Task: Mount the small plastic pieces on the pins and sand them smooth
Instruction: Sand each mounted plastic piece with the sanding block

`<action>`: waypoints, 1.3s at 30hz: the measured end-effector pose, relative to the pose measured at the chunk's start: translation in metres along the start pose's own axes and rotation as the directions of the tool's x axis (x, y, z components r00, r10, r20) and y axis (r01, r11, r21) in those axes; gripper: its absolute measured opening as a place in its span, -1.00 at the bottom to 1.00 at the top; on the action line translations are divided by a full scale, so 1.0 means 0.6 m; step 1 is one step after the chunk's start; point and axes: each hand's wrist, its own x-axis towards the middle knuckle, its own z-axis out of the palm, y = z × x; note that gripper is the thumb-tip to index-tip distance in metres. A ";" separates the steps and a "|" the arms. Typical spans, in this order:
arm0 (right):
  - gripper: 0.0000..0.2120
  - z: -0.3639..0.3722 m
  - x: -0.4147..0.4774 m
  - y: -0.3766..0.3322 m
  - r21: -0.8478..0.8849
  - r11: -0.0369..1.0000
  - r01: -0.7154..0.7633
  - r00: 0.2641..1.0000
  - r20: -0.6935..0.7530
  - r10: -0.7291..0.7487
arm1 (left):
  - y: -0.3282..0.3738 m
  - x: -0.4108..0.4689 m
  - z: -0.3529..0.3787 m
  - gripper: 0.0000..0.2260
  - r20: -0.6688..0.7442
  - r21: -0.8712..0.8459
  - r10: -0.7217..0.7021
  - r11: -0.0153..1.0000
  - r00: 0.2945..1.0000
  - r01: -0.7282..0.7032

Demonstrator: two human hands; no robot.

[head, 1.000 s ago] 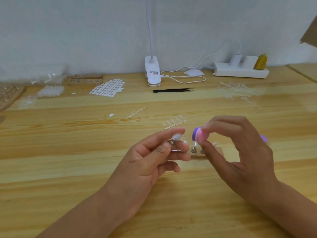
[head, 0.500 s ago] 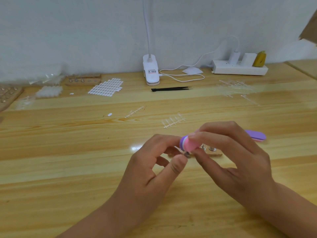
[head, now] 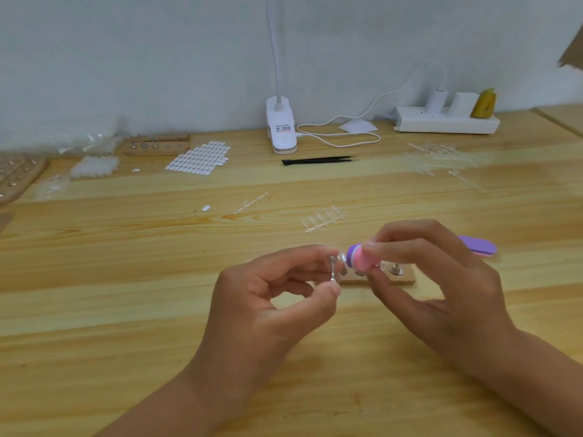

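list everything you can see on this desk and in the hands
table: 1, pale wood
lamp clip: 1, white, back centre
power strip: 1, white, back right
tweezers: 1, black, before lamp clip
sticker sheet: 1, white, back left
clear sprues: several, centre and back right
wooden pin blocks: 3, tan, one behind hands, two back left
pin: 1, metal, left hand
sanding file: 1, pink-purple, right hand
left hand: pinches pin
right hand: grips sanding file

I count one pin (head: 332,269) in the left hand (head: 271,313) and two buffers (head: 361,258) (head: 478,246): one in the right hand (head: 441,291), one right of the lamp (head: 281,127). Before the lamp I see one tweezers (head: 318,160), two sprues (head: 250,204) (head: 323,219) and one pin block (head: 407,280). Left of it are two more pin blocks (head: 156,146) (head: 15,175) and two loose ovals (head: 135,170) (head: 206,208).
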 end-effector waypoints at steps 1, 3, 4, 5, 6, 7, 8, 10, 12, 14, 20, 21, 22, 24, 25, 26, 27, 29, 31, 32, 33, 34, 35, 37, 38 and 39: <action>-0.77 0.001 0.001 -0.005 0.024 1.000 -0.007 1.000 -0.027 0.007 | 0.001 0.000 0.000 -0.74 -0.004 0.013 -0.003 1.000 1.000 0.003; -0.78 0.006 0.002 -0.017 0.054 0.998 0.023 0.999 -0.043 -0.021 | 0.003 -0.002 0.002 -0.74 0.005 0.050 0.008 0.999 1.000 -0.008; -0.79 0.009 0.000 -0.019 0.065 0.997 0.042 0.999 -0.020 -0.041 | 0.005 -0.003 0.004 -0.75 0.013 0.072 0.024 0.997 1.000 -0.025; -0.80 0.010 -0.002 -0.017 0.071 0.996 0.055 0.998 0.015 -0.056 | 0.007 -0.004 0.005 -0.75 0.015 0.086 0.036 0.996 0.999 -0.037; -0.82 0.009 -0.003 -0.011 0.064 0.997 0.053 0.997 0.050 -0.056 | 0.008 -0.005 0.005 -0.76 0.006 0.089 0.035 0.995 0.999 -0.036; -0.84 0.006 -0.003 -0.004 0.051 0.998 0.032 0.996 0.076 -0.035 | 0.009 -0.005 0.005 -0.76 -0.009 0.078 0.024 0.997 1.000 -0.023; -0.85 0.004 -0.001 0.001 0.045 0.999 -0.002 0.997 0.078 -0.001 | 0.009 -0.004 0.004 -0.77 -0.024 0.064 0.010 0.998 1.000 -0.008; -0.85 0.002 0.003 0.001 0.074 0.996 -0.041 0.999 0.028 0.039 | 0.010 -0.003 0.003 -0.78 -0.023 0.056 -0.016 0.998 1.000 0.017; -0.81 0.007 0.003 -0.010 0.100 0.995 0.013 1.000 -0.003 -0.013 | 0.011 -0.003 0.007 -0.78 0.004 0.065 -0.025 0.998 1.000 0.024; -0.82 0.010 -0.005 -0.012 0.111 0.991 0.077 0.996 0.044 -0.082 | 0.011 -0.006 0.010 -0.77 0.019 0.073 -0.015 0.997 1.000 0.014; -0.79 0.004 0.001 -0.007 0.099 0.995 0.018 0.999 0.028 -0.020 | 0.015 -0.003 0.007 -0.78 -0.003 0.038 -0.038 0.999 0.999 0.038; -0.78 0.007 0.000 -0.012 0.115 0.992 0.059 0.998 0.020 -0.062 | 0.017 -0.003 0.007 -0.78 0.013 0.041 -0.027 0.999 1.000 0.026; -0.79 0.009 -0.004 -0.016 0.123 0.987 0.100 0.994 0.029 -0.105 | 0.017 -0.004 0.007 -0.79 0.023 0.044 -0.018 0.999 1.000 0.017; -0.83 0.007 -0.007 -0.008 0.088 0.989 0.121 0.990 0.067 -0.127 | 0.017 -0.005 0.004 -0.79 0.015 0.008 -0.034 0.999 0.999 0.034; -0.85 0.005 -0.006 0.001 0.062 0.994 0.089 0.992 0.079 -0.094 | 0.016 -0.004 0.002 -0.78 0.006 -0.027 -0.053 0.998 0.999 0.053; -0.85 0.003 -0.003 0.007 0.047 0.998 0.045 0.996 0.077 -0.048 | 0.016 -0.002 -0.001 -0.77 0.003 -0.059 -0.068 0.996 0.998 0.068; -0.82 0.002 0.000 0.008 0.047 0.999 0.009 0.998 0.062 -0.012 | 0.014 0.001 -0.002 -0.76 0.012 -0.085 -0.080 0.993 0.997 0.081; -0.79 0.004 0.004 0.004 0.059 0.998 -0.003 1.000 0.013 0.002 | 0.010 0.008 -0.002 -0.72 0.046 -0.143 -0.130 0.980 0.991 0.135; -0.79 0.007 0.001 -0.002 0.035 0.998 0.042 0.999 -0.009 -0.042 | 0.003 0.011 -0.001 -0.73 0.077 -0.201 -0.193 0.958 0.978 0.205; -0.78 0.007 -0.001 -0.002 0.017 0.998 0.058 0.998 -0.009 -0.058 | -0.001 0.012 -0.001 -0.73 0.085 -0.226 -0.215 0.947 0.973 0.229; -0.77 0.006 0.000 0.000 -0.001 0.998 0.061 0.998 -0.004 -0.061 | -0.002 0.012 -0.002 -0.74 0.086 -0.252 -0.230 0.936 0.969 0.244; -0.75 0.003 0.001 0.003 -0.020 0.998 0.052 0.999 -0.003 -0.052 | -0.004 0.012 -0.003 -0.74 0.084 -0.273 -0.239 0.928 0.967 0.253; -0.73 0.001 0.003 0.006 -0.032 0.999 0.034 0.999 -0.010 -0.034 | -0.005 0.013 -0.003 -0.74 0.083 -0.286 -0.242 0.924 0.967 0.256; -0.71 0.001 0.004 0.006 -0.032 0.999 0.020 1.000 -0.022 -0.021 | -0.005 0.013 -0.002 -0.75 0.091 -0.296 -0.236 0.921 0.967 0.253; -0.73 0.002 0.004 0.003 -0.025 0.999 0.038 0.999 -0.017 -0.038 | -0.005 0.013 -0.001 -0.76 0.097 -0.299 -0.230 0.921 0.968 0.248; -0.76 0.005 0.003 -0.002 -0.015 0.998 0.067 0.998 -0.002 -0.067 | -0.005 0.012 -0.001 -0.75 0.102 -0.299 -0.221 0.923 0.970 0.242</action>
